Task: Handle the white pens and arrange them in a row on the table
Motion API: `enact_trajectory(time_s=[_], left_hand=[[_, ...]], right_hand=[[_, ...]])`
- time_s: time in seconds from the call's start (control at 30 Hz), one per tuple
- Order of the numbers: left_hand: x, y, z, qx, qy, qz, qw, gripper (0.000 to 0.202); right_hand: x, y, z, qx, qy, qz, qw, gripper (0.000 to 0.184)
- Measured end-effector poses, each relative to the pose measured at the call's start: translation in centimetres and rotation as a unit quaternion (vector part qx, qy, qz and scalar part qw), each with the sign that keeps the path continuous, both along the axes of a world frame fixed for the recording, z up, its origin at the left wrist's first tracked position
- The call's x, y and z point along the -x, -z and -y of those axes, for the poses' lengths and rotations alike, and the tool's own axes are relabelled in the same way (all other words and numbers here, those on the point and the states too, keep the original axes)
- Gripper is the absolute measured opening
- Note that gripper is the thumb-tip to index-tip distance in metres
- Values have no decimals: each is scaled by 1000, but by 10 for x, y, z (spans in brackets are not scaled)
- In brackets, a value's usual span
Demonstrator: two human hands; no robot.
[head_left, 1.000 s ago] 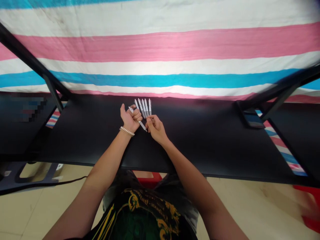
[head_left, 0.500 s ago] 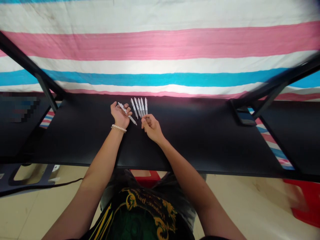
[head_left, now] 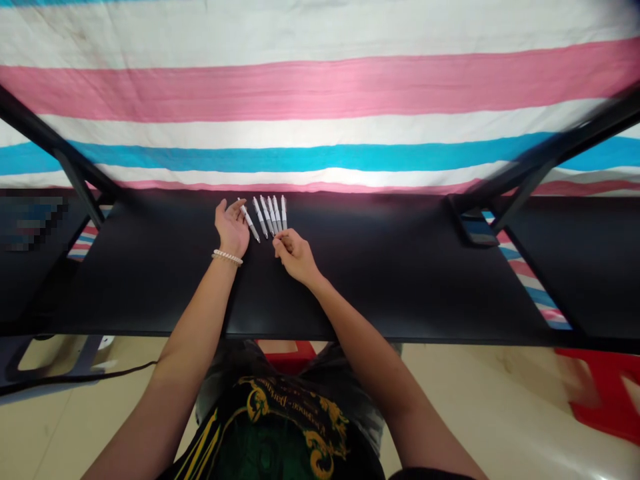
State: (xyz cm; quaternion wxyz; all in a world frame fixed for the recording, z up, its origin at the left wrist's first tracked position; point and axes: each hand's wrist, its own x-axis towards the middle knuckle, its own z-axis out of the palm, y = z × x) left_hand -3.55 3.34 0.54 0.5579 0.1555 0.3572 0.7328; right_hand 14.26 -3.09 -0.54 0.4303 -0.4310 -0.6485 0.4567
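Several white click pens with grey grips (head_left: 271, 215) lie side by side on the black tabletop, tips toward me and slightly fanned. Another white pen (head_left: 251, 225) slants at the row's left end, a small gap from its neighbour. My left hand (head_left: 233, 227) is beside that pen, palm turned up, fingers stretched apart, with the fingertips at the pen's upper end. My right hand (head_left: 296, 257) rests at the lower right of the row, fingers curled and thumb against the index finger near the pen tips. Whatever is between those fingers is hidden.
Black metal braces (head_left: 83, 190) rise at the left, with a similar brace (head_left: 520, 190) at the right. Behind the black table (head_left: 400, 280) hangs a striped cloth (head_left: 320, 90). Red plastic stools (head_left: 600, 393) stand on the floor below.
The pen that lay across my left fingers is now beside the row, its whole length showing. My left fingers have straightened. The view has shifted slightly; my right hand keeps its curled pose.
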Motion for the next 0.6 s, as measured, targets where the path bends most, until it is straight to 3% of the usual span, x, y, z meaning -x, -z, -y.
enact_trajectory(time_s=[0.17, 0.6], left_hand=[[0, -1, 4, 4, 25, -32, 999, 43], [-4, 5, 2, 16, 3, -16, 1000, 29]], right_hand=[[0, -1, 0, -5, -4, -4, 1000, 23], [2, 1, 1, -15, -1, 5, 1000, 19]])
